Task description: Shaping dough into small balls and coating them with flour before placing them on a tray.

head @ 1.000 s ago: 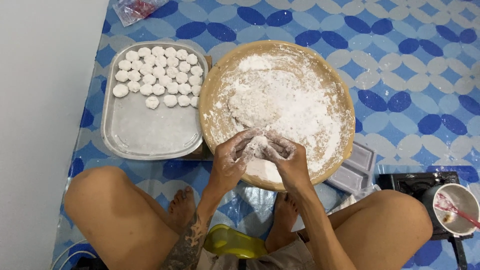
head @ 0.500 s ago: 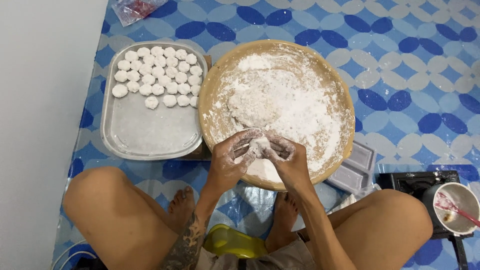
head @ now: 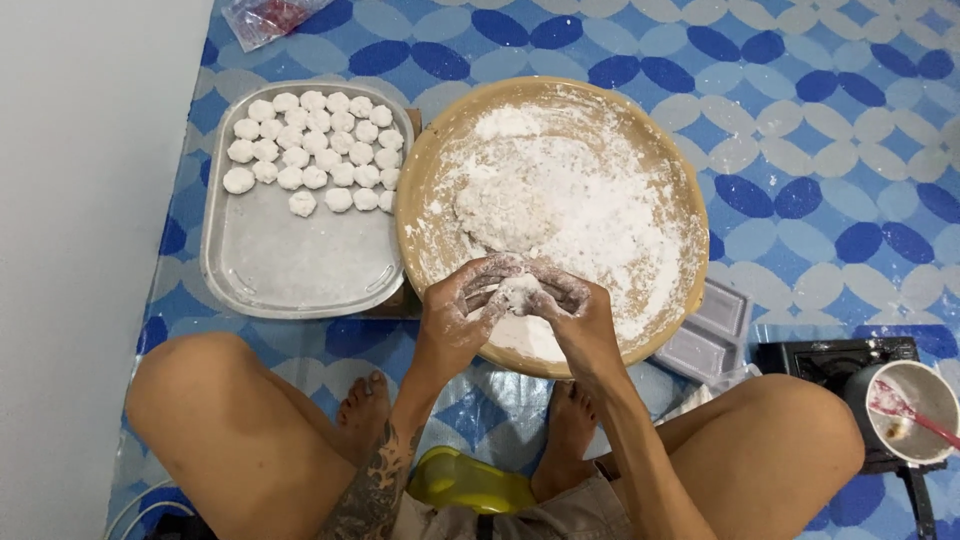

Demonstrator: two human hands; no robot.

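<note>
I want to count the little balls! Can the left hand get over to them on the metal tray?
Probably yes. The left hand is beside the metal tray, nothing between it and the little balls; but both hands are holding dough.

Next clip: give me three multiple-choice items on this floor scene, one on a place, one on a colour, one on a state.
1. Where do the dough balls lie?
A. far part of the metal tray
B. in the round bowl
C. on the mat

2. What colour is the round bowl?
A. green
B. tan
C. black

3. What do the left hand and right hand do?
A. rest on the knees
B. lift the tray
C. close together on a dough lump

Answers: A, the balls cluster at the tray's far end; B, tan rim; C, floury fingers cup the lump.
</note>
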